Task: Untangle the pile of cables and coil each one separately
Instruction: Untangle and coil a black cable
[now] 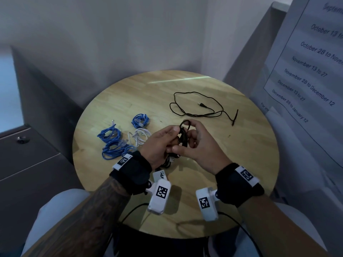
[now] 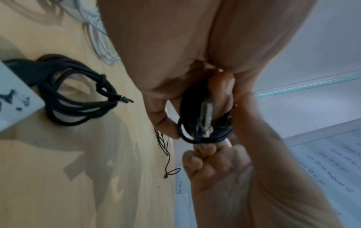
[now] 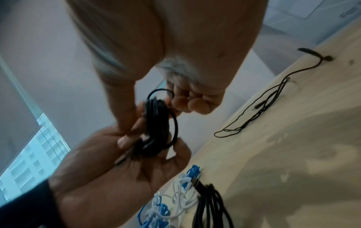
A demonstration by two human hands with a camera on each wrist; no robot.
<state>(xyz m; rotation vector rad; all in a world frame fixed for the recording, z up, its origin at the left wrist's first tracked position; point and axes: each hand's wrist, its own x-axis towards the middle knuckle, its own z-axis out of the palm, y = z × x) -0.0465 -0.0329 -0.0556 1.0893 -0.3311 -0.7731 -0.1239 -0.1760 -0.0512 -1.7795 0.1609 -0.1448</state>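
Both hands meet above the middle of the round wooden table (image 1: 241,164) on one black cable coil (image 1: 184,133). My left hand (image 1: 161,143) grips the coil (image 3: 158,123) with thumb and curled fingers. My right hand (image 1: 196,143) pinches its top loop (image 3: 160,91) and wraps round its side. In the left wrist view the coil (image 2: 205,123) shows a metal plug inside. Three blue coils (image 1: 140,121) (image 1: 109,134) (image 1: 115,149) and a white coil (image 1: 138,136) lie to the left. A thin black cable (image 1: 196,104) lies spread loose at the far right.
A thick braided black coil (image 2: 78,98) lies on the table under my left wrist, beside a white card (image 2: 13,98). A grey cabinet (image 1: 27,154) stands at the left, and a paper notice with dates (image 1: 311,71) hangs at the right. Walls close in behind.
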